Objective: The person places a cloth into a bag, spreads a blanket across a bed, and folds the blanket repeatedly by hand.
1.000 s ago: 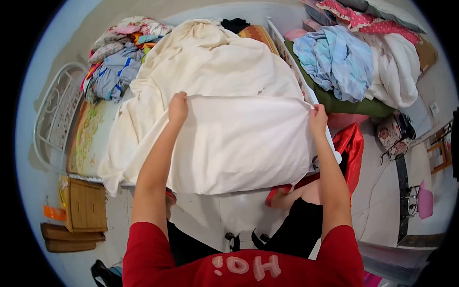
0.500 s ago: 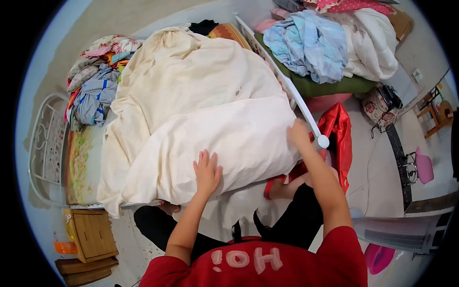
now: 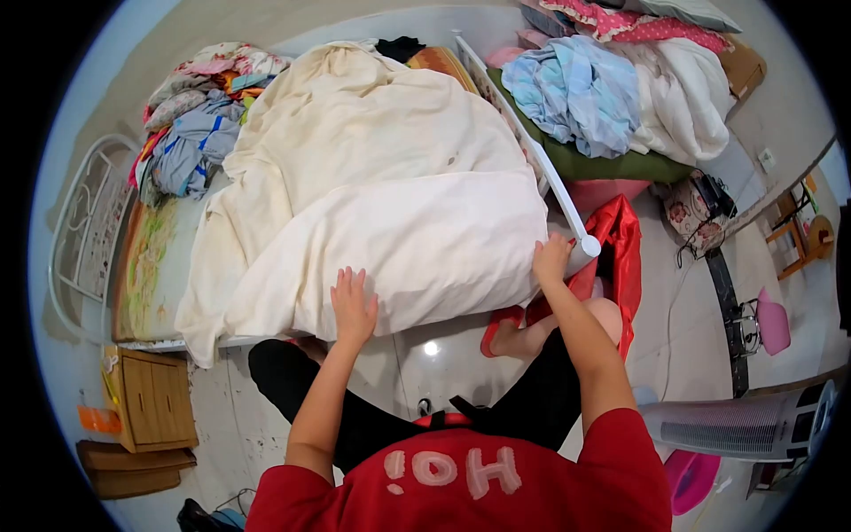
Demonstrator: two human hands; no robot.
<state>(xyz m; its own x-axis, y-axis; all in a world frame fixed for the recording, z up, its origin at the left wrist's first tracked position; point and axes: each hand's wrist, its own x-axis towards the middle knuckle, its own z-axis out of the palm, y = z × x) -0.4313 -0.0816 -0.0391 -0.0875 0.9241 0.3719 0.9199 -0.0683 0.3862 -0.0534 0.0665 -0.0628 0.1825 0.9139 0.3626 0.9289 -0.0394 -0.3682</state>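
While seemingly smoothing the cream cloth [image 3: 425, 232] with left hand [image 3: 353, 310] splayed, right hand [image 3: 551, 257] at its edge (can't tell if gripping), probably worth flattening wrinkles next.

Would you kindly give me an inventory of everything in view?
bed: one, white frame, centre
large cloth: one, cream, over the bed
garment heap: one, mixed colours, bed's far left
spotted fabric: one, pink, top right
crumpled fabric: one, light blue, upper right
pad: one, green, beneath it
quilt: one, white, right of the crumpled fabric
shiny fabric: one, red, beside the bed's right end
cabinet: one, brown, lower left
seat: one, pink, far right
slatted appliance: one, grey, lower right
basin: one, pink, below the appliance
slipper: one clear, red, right of centre
shirt: one, red, bottom
trousers: one pair, black, bottom
left grip: one bare hand, open on the large cloth
right grip: one bare hand, at the cloth's near right corner
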